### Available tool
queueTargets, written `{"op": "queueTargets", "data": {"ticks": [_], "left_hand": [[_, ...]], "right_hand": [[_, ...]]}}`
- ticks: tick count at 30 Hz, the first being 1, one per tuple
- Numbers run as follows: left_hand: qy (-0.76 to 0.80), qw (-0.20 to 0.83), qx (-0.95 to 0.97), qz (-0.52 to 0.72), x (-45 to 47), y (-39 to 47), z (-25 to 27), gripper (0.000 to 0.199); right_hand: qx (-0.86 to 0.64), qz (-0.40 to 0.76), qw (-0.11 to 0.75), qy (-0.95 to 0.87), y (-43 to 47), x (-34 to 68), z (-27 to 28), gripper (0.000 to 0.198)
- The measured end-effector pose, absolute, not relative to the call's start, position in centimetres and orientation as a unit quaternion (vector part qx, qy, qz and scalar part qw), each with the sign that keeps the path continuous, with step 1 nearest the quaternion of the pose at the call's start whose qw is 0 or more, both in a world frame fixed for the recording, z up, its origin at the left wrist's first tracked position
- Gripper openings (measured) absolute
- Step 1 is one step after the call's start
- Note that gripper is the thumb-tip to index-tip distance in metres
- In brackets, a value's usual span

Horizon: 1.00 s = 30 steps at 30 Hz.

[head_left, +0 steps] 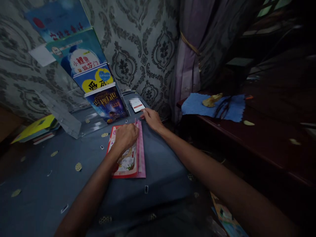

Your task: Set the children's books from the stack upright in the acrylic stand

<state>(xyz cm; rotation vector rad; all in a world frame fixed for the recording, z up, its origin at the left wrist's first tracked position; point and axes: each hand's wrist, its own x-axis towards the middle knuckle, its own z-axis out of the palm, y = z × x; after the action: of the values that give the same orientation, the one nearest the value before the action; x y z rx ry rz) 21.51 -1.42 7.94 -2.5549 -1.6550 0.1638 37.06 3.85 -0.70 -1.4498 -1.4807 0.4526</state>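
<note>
My left hand (pixel 127 134) lies on a red-bordered picture book (pixel 127 164), its fingers curled at the book's right edge. Pink sheets (pixel 141 161) stick out there from under the cover. Beyond the book, my right hand (pixel 152 119) reaches to the near corner of a smartphone (pixel 137 106) with a lit screen. Its fingers are slightly bent and apart, with nothing seen between them; whether they touch the phone I cannot tell. Both the book and the phone lie on a blue-grey patterned cloth (pixel 81 191).
A clear plastic rack (pixel 74 126) holds several upright children's books (pixel 107 102) at the back left. More books with a yellow cover (pixel 34 128) lie left of it. To the right, a dark red wooden surface (pixel 266 144) bears a blue cloth (pixel 195 103). A patterned curtain (pixel 143 42) hangs behind.
</note>
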Motion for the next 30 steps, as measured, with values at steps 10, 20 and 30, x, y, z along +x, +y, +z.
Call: {"op": "queueTargets", "data": {"ticks": [10, 20, 30], "left_hand": [[-0.514, 0.07, -0.853, 0.047, 22.1, -2.4, 6.1, 0.051], [-0.225, -0.093, -0.97, 0.025, 11.2, -5.5, 4.9, 0.07], [-0.218, -0.006, -0.974, -0.063, 10.7, -8.9, 2.3, 0.04]], "right_hand": [[-0.614, 0.12, 0.334, -0.705, 2.0, 35.6, 0.6, 0.03], [-0.62, 0.062, 0.276, -0.732, 1.1, 34.2, 0.6, 0.035], [-0.542, 0.063, 0.276, -0.791, 0.7, 33.6, -0.7, 0.035]]}}
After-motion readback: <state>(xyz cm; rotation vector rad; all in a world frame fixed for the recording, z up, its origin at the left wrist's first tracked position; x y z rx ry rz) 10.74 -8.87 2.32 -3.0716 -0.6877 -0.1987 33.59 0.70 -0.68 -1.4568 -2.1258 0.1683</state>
